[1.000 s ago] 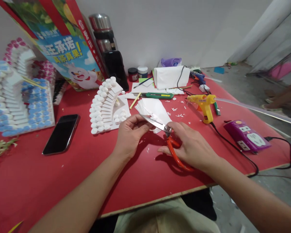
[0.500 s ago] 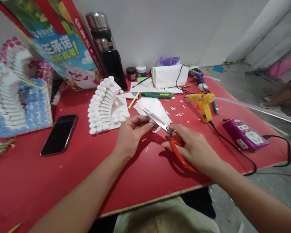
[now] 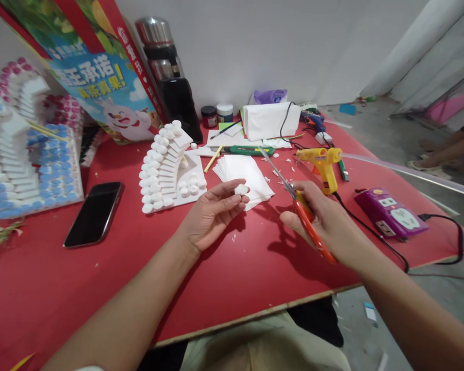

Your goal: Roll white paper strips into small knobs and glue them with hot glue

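Note:
Between the thumb and fingers of my left hand (image 3: 212,214) is a small white paper piece (image 3: 241,190). My right hand (image 3: 320,216) grips red-handled scissors (image 3: 307,221), their blades pointing up and to the left, apart from the paper piece. Behind my left hand a fanned stack of white paper (image 3: 247,172) lies on the red table (image 3: 216,288). Left of the stack stands a white stepped model (image 3: 166,170) edged with rounded white pieces.
A yellow glue gun (image 3: 322,162) and a purple power socket (image 3: 390,214) sit at the right with cords. A green utility knife (image 3: 251,150) lies behind the paper. Leftward are a phone (image 3: 94,214), a blue-and-white model (image 3: 54,170) and a printed bag (image 3: 100,77).
The scissors have moved right, away from my left hand, with my right hand. The small white piece in my left fingers now shows clearly.

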A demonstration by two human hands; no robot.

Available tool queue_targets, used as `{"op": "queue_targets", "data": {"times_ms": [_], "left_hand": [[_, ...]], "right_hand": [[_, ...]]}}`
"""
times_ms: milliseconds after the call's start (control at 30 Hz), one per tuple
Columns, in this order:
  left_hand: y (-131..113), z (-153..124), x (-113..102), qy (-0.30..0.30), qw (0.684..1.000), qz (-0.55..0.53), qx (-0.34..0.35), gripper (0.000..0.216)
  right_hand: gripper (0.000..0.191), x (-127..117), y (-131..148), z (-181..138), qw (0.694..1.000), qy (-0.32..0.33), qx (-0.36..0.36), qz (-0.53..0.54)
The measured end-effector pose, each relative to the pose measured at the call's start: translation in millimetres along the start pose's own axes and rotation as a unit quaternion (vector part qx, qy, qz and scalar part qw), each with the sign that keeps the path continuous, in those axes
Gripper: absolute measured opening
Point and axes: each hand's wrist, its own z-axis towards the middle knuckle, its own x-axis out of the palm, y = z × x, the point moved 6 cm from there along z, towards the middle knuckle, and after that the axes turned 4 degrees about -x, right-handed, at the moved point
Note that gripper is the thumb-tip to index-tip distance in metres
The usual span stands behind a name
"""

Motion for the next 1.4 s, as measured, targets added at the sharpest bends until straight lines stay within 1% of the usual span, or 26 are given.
{"op": "queue_targets", "data": {"times_ms": [67,167,367,467,567,733,833,1000,1200,1400], "left_hand": [[-0.5,0.1,0.1,0.005,1.0,0.001,0.002,0.027],[-2.1,-0.6,-0.3,0.006,1.0,0.005,0.01,0.023],[-4.1,-1.0,-0.2,0.016,1.0,0.013,0.022,0.018],[-5.0,-0.7,0.2,0.021,0.999,0.02,0.037,0.022],[-4.8,-0.7,0.2,0.02,0.998,0.039,0.043,0.024],[-4.0,-2.0,3.0,0.038,0.996,0.068,0.043,0.018],[-4.0,-2.5,3.4,0.035,0.996,0.071,0.043,0.019],[-2.3,-3.1,3.8,0.033,0.997,0.066,0.033,0.02],[-1.2,-3.2,2.9,0.016,0.998,0.065,0.023,0.02],[1.6,-3.4,5.4,0.035,0.997,0.064,0.014,0.016]], "right_hand": [[0.039,1.7,4.4,0.1,1.0,0.002,-0.025,-0.009],[0.041,5.6,8.9,-0.4,0.999,0.007,-0.039,-0.021],[0.071,15.2,19.6,-2.3,0.992,0.011,-0.093,-0.08],[0.077,19.3,23.6,-2.9,0.989,0.017,-0.101,-0.108],[0.072,20.6,27.6,-2.2,0.987,0.017,-0.101,-0.121],[0.066,19.6,31.8,-0.8,0.983,0.004,-0.117,-0.139],[0.063,20.1,31.0,-1.5,0.981,-0.001,-0.124,-0.148],[0.065,22.2,28.2,-2.3,0.976,-0.009,-0.129,-0.176],[0.058,22.8,28.2,-2.9,0.967,-0.026,-0.143,-0.21],[0.055,23.9,26.7,-7.9,0.96,-0.055,-0.167,-0.218]]}}
